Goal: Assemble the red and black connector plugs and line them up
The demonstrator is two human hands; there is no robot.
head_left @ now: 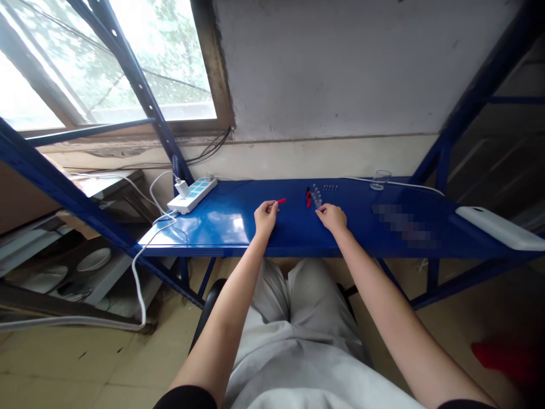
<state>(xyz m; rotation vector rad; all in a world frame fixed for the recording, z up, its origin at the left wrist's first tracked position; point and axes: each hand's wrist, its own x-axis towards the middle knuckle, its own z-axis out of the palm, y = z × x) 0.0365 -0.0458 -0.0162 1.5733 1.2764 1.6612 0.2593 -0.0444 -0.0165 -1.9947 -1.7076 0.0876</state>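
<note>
Over the blue counter, head view: your left hand pinches a red stick, its tip poking out rightward; your right hand has fingertips at the near end of the row of clear pieces, can't tell if gripping one; red and black pieces just left of that row; small slim pieces lined up beyond; clear cup farther right; white power strip far left.

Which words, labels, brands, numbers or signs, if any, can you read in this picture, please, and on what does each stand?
No text is readable anywhere in this view.
Power strip: any markings are too small to read.
Red piece in the left hand: too small to tell.
Pixelated patch on the blue table: obscured, so unreadable.
</note>
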